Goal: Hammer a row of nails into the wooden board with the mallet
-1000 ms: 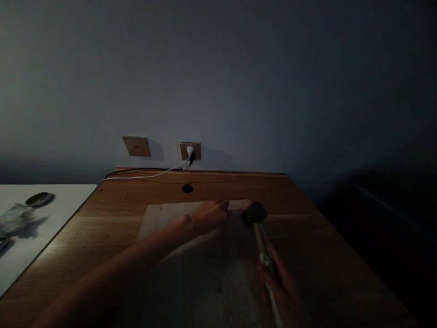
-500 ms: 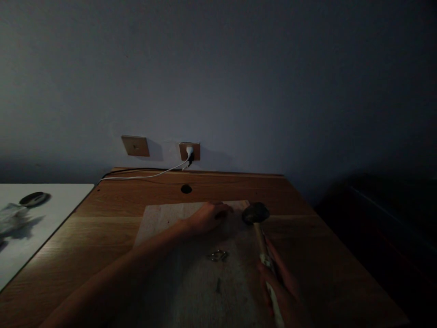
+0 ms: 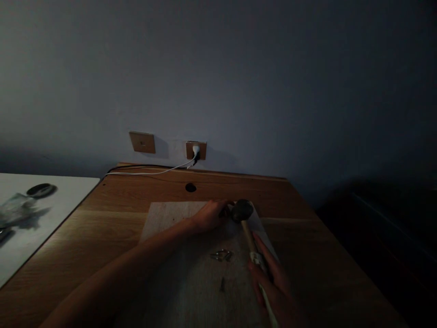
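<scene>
Crosswise over the far right part of the pale board (image 3: 200,291) sits the dark head (image 3: 242,211) of a mallet (image 3: 248,234), its light wooden handle slanting back toward the person. The right hand (image 3: 271,280) is wrapped around that handle, fingers clamped on it below the head. Just beside the head, on its left, the left hand (image 3: 210,216) is low over the board with fingers curled; whether they pinch anything I cannot tell, since the fingertips are dark and partly hidden. Nearer the person, a small cluster of shiny metal fasteners (image 3: 223,256) lies on the board, and a single fastener (image 3: 222,284) lies apart from it. Under the board is a wooden desk (image 3: 307,237) with a round cable hole (image 3: 190,187). Beyond, a white plug (image 3: 195,149) sits in a wall socket (image 3: 189,149). At left, a white table (image 3: 73,184) bears a crumpled clear bag (image 3: 17,208) and a dark round object (image 3: 40,190).
</scene>
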`<state>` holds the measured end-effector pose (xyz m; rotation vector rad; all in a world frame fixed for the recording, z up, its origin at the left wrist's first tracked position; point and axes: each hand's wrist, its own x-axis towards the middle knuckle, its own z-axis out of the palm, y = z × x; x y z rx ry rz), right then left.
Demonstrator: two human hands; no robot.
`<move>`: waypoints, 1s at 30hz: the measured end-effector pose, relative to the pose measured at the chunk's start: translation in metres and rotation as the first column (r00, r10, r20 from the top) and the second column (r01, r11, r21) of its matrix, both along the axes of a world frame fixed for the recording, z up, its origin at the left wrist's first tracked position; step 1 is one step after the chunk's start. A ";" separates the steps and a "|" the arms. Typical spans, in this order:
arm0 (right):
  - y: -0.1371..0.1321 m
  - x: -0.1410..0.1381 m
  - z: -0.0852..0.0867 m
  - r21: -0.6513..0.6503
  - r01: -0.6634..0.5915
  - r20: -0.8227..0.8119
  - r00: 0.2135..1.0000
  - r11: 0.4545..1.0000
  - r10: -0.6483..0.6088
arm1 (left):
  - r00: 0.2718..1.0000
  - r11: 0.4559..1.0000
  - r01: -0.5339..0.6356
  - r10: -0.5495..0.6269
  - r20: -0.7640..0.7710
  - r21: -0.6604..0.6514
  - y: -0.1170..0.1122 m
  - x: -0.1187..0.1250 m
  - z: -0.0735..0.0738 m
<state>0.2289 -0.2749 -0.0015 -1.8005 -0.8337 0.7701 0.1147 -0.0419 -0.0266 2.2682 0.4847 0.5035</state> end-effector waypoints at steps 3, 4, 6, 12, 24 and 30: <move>-0.001 -0.002 -0.002 -0.058 -0.046 -0.063 0.997 0.997 0.042 | 1.000 1.000 -0.016 0.016 0.020 0.001 -0.001 0.001 0.000; -0.001 -0.003 -0.003 -0.074 -0.062 -0.082 0.995 0.995 0.056 | 1.000 1.000 -0.016 0.017 0.021 -0.010 -0.001 0.001 0.001; -0.002 -0.006 -0.003 -0.083 -0.087 -0.108 0.991 0.993 0.078 | 1.000 0.999 -0.014 0.015 0.013 -0.037 -0.001 0.000 0.002; -0.001 -0.008 0.000 -0.102 -0.117 -0.123 0.987 0.988 0.104 | 0.999 0.998 -0.017 0.019 0.030 -0.068 -0.002 -0.002 0.004; -0.006 -0.004 -0.004 -0.078 -0.065 -0.174 0.983 0.995 0.051 | 0.990 0.986 0.041 -0.018 -0.141 0.162 -0.005 -0.013 0.030; -0.014 0.011 -0.014 -0.045 0.059 -0.151 0.986 0.997 -0.065 | 0.849 0.873 0.387 -0.210 -0.485 0.298 -0.041 -0.034 0.063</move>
